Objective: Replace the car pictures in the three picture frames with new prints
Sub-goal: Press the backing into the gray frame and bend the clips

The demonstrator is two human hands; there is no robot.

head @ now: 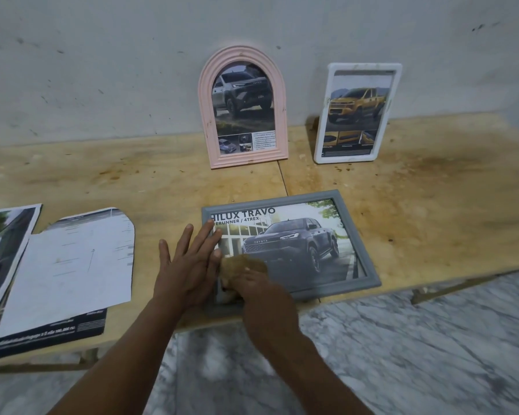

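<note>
A grey rectangular frame lies flat near the table's front edge, showing a dark pickup print. My left hand rests flat with fingers spread on the frame's left side. My right hand presses a brown cloth onto the glass at the lower left corner. A pink arched frame leans upright against the wall with a grey truck picture. To its right a white rectangular frame leans on the wall, holding a yellow pickup picture.
Loose prints lie overlapping on the left of the low wooden table, one face down with clipped corners. A grey marked wall stands behind. Marble floor runs below the table's front edge.
</note>
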